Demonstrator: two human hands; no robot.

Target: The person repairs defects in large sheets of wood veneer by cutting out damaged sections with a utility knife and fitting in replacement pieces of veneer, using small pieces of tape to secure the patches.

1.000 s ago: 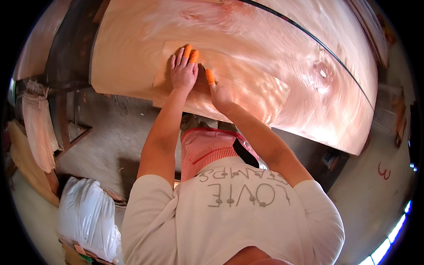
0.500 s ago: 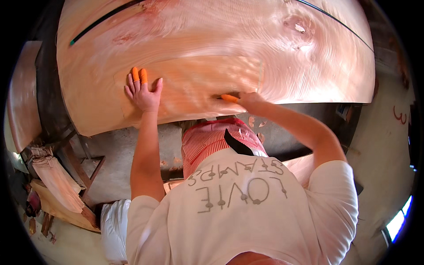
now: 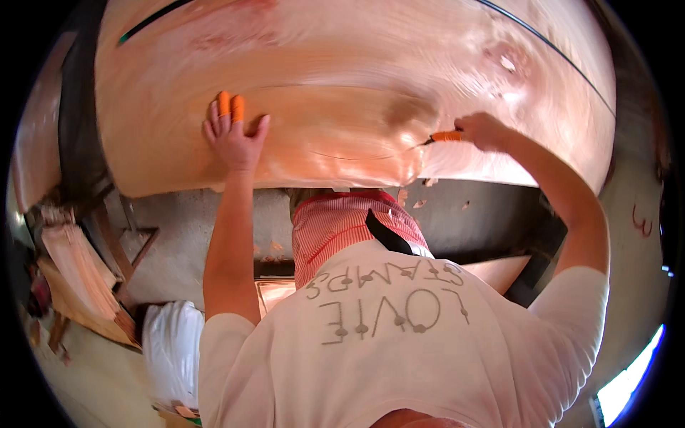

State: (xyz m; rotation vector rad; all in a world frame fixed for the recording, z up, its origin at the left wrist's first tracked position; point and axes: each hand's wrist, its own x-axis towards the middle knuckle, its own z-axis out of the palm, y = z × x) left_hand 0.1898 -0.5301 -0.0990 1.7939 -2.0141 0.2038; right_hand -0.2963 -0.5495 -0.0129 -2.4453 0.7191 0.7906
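Press the open left hand (image 3: 237,148) toward the sheet (image 3: 321,118)'s left edge; draw the right hand (image 3: 486,133)'s gripped blade (image 3: 428,141) lightly.

Two hands (image 3: 237,150), three orange finger covers (image 3: 237,109), one tool (image 3: 428,140), one small sheet (image 3: 321,121), one large sheet (image 3: 153,128), one white bundle (image 3: 171,349).

A white shirt (image 3: 385,367) with short, loose sleeves (image 3: 227,360) is being worn. Grey lettering (image 3: 417,327) is being displayed across its front in two rows, rounded marks being included along the strokes. Below the hem, a red-and-white striped garment (image 3: 332,239) with red trim is being worn, its front being partly overlaid by a black band (image 3: 383,235). Two fingers of the left hand (image 3: 237,148) are being covered by orange finger sleeves (image 3: 237,108); orange covering is also being worn on the right hand (image 3: 486,133).
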